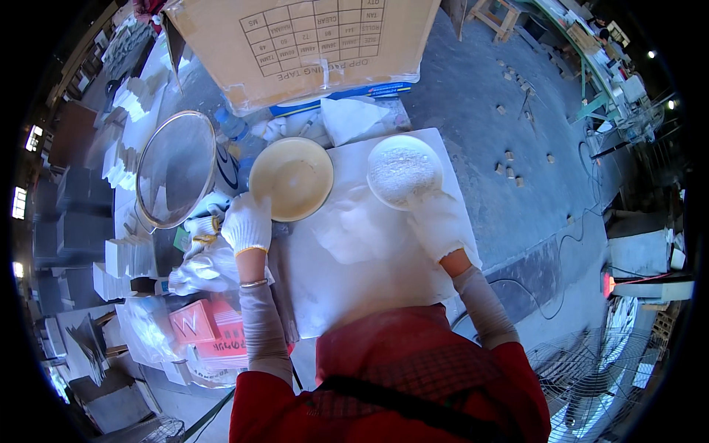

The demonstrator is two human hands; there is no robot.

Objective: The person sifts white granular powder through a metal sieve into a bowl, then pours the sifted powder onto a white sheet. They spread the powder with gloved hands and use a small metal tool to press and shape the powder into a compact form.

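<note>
A wide cream bowl [299, 168] is at the left edge of a pale board in front of me. My left hand [246, 224], in a white knit glove, grips its near-left rim. Only a thin pale residue shows inside that bowl. To its right, a white bowl [374, 151] holds a heap of white powder [402, 171]. My right hand [441, 227], gloved too, is closed at the near-right rim; its fingertips are partly hidden and blend with the powder. Loose white powder [354, 232] lies spread over the board [329, 292] between my hands.
A round mesh sieve [176, 170] leans at the left beside the cream bowl. Behind the board stands a large cardboard box [295, 52]. White gloves [203, 232] and red packages [214, 332] lie at the left. Small blocks [509, 168] are scattered on the floor; a wire fan guard [605, 376] is lower right.
</note>
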